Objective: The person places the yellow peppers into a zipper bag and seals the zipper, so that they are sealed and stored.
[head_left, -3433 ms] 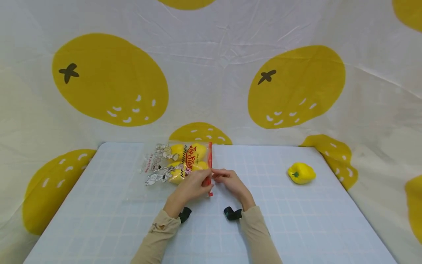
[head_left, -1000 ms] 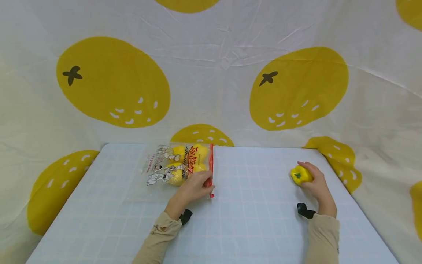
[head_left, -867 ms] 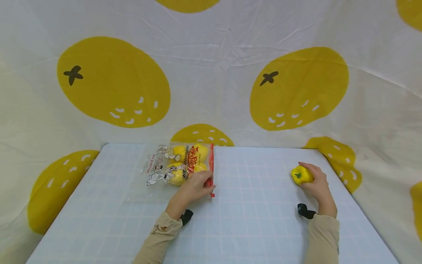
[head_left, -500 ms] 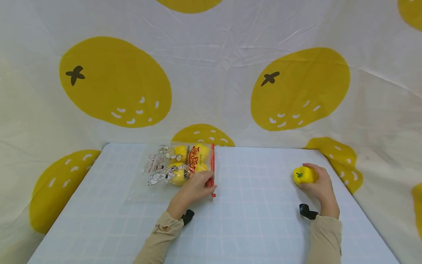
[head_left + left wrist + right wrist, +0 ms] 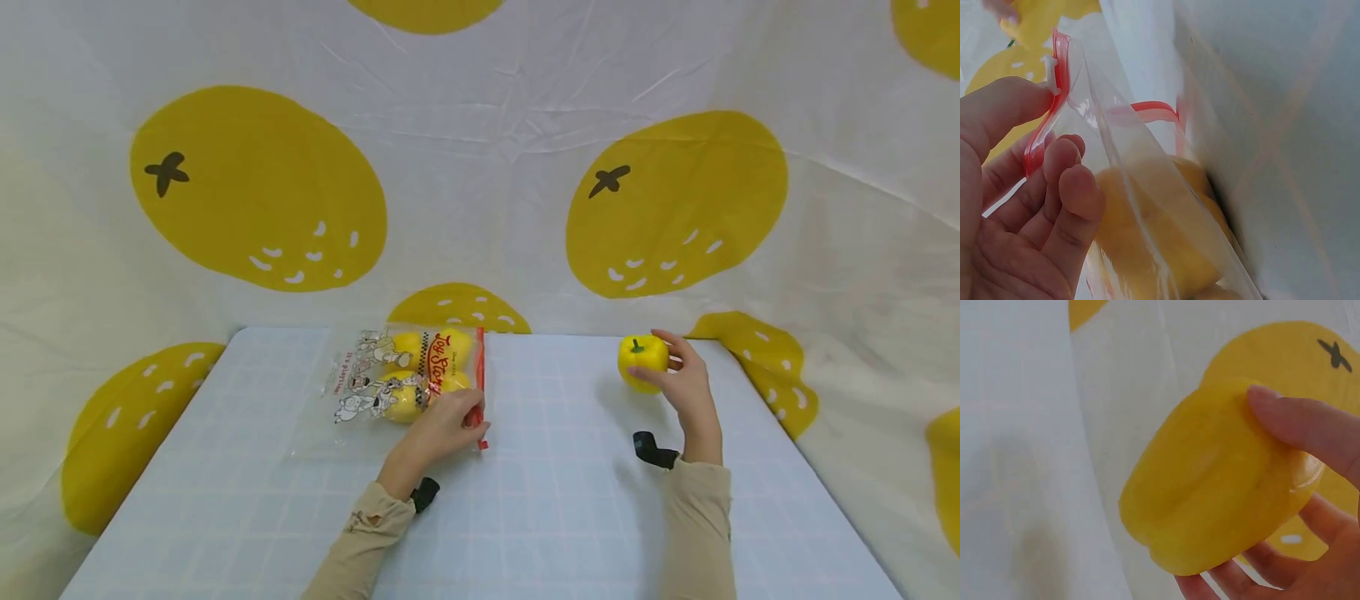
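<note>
My left hand (image 5: 444, 425) pinches the red zip edge of a clear, printed zip bag (image 5: 367, 383) at the back left of the table. Several yellow things lie inside the bag; the nearest one (image 5: 1154, 231) shows through the plastic in the left wrist view. The bag's mouth gapes beside the left fingers. My right hand (image 5: 688, 392) holds a yellow bell pepper (image 5: 643, 360) with a green stem, thumb on one side and fingers on the other. The pepper is raised off the table, its shadow below it. In the right wrist view the pepper (image 5: 1216, 481) has its stem hidden.
A pale checked cloth covers the table (image 5: 555, 517). Behind it hangs a white curtain (image 5: 480, 167) printed with big yellow fruits. A black wrist camera (image 5: 654, 450) sits at the right wrist, another black camera (image 5: 425, 494) at the left.
My right hand left the bag's edge, took hold of the bell pepper at the right, then lifted it and carried it leftward. The left hand has stayed at the bag's edge.
</note>
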A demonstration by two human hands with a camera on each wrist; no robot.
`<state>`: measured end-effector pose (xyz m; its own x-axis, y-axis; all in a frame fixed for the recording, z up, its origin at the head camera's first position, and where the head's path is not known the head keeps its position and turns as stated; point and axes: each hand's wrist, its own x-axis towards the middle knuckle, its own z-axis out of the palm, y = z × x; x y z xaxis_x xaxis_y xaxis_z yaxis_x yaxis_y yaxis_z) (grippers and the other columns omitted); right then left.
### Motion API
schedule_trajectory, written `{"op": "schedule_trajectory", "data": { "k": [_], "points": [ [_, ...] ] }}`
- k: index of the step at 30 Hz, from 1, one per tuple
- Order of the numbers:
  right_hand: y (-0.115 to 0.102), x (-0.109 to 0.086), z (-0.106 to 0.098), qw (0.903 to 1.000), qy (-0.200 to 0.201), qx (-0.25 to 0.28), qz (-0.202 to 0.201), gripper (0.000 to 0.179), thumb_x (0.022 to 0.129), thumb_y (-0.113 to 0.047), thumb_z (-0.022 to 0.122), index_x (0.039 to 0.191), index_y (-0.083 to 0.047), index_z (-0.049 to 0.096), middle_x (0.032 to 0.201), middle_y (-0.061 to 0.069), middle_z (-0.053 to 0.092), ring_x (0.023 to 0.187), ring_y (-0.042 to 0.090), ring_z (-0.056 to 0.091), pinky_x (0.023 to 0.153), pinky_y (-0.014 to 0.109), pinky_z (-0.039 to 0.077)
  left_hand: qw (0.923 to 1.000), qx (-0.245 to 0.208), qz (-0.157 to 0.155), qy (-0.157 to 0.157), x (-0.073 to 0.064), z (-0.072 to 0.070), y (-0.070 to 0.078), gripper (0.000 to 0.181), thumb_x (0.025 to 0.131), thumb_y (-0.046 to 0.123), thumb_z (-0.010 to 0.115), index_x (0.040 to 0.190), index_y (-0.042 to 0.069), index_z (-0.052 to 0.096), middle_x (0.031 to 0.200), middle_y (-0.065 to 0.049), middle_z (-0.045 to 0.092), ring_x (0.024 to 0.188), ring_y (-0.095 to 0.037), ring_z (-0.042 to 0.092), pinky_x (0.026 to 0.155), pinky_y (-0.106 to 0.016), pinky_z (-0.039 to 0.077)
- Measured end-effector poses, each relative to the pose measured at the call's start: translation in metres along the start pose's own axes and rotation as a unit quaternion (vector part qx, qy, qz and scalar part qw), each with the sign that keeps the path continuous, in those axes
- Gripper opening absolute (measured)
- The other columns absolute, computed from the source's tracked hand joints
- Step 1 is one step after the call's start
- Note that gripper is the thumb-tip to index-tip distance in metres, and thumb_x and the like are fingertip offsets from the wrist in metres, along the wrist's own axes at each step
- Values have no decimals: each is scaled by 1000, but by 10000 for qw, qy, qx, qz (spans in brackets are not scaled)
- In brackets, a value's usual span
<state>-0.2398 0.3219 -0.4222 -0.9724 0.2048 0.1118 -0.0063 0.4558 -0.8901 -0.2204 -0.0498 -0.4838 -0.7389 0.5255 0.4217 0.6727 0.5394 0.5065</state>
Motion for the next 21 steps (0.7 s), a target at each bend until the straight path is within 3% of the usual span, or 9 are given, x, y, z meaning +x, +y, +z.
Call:
{"op": "schedule_trajectory", "data": {
  "k": [6, 13, 16, 21],
  "points": [
    [-25, 3, 48, 9971, -45, 732, 184, 77, 89, -39, 73, 153, -18, 35, 142, 17, 40, 111, 27, 47, 100, 40, 43, 10000, -46, 11, 3, 0, -1, 0, 21, 83, 6, 77, 81, 7, 56, 68, 1, 49, 60, -6, 42, 53, -20, 37],
    [-40, -5, 118, 9835, -416, 1741, 256, 66, 95, -42, 65, 148, -13, 40, 132, 16, 49, 108, 26, 50, 86, 28, 48, 9998, 8, -141, -103, 0, -2, 2, 20, 85, 10, 77, 82, 8, 57, 69, 3, 49, 62, -8, 43, 54, -21, 38],
    [-40, -11, 147, 9787, -597, 1920, 409, 63, 94, -45, 65, 143, -10, 44, 128, 15, 53, 105, 26, 52, 81, 28, 50, 9996, 7, -259, -149, 0, -2, 1, 20, 85, 11, 77, 84, 9, 58, 69, 4, 49, 62, -8, 44, 55, -20, 38],
    [-30, -22, 180, 9758, -686, 1875, 895, 69, 91, -54, 65, 138, -7, 46, 121, 15, 55, 95, 25, 55, 77, 27, 50, 9999, -36, -140, -78, 0, -2, 2, 19, 84, 8, 77, 84, 8, 58, 69, 1, 51, 62, -9, 44, 54, -21, 38]
  ]
}}
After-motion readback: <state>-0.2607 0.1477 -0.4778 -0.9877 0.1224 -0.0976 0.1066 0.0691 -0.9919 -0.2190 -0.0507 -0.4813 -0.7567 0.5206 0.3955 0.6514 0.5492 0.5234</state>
